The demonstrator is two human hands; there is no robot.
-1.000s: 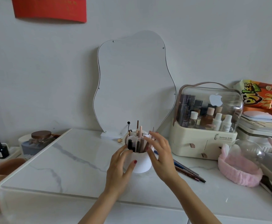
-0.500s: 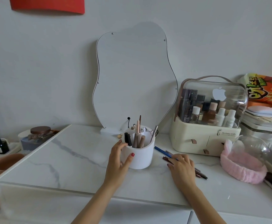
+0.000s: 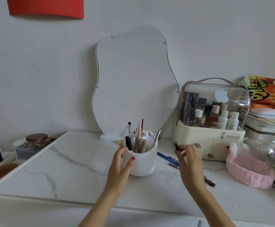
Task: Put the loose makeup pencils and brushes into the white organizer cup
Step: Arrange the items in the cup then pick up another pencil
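The white organizer cup (image 3: 141,163) stands upright on the marble-patterned tabletop (image 3: 71,167), just in front of the wavy-edged mirror (image 3: 133,82) that leans against the wall. Several pencils, brushes and a pair of black tubes already stand in the cup, their ends poking above its rim. The left hand (image 3: 121,166) grips the cup's left side, thumb curled across the front wall and fingers wrapped round the back. To the right of the cup, the right hand (image 3: 188,163) is raised off the tabletop and blurred; its fingers are bunched together and pinch a dark makeup pencil (image 3: 177,146), whose tip sticks out to the left of the fingertips. More loose makeup pencils (image 3: 168,158), one blue and others dark, lie flat on the tabletop right of the cup, partly hidden behind the right hand and wrist. Further right of the cup sits a cream cosmetics case (image 3: 208,141) with a clear domed lid and bottles inside, and beyond it a pink fluffy headband (image 3: 248,171). Well to the left of the cup stands a glass jar (image 3: 35,143) with a copper-coloured lid.
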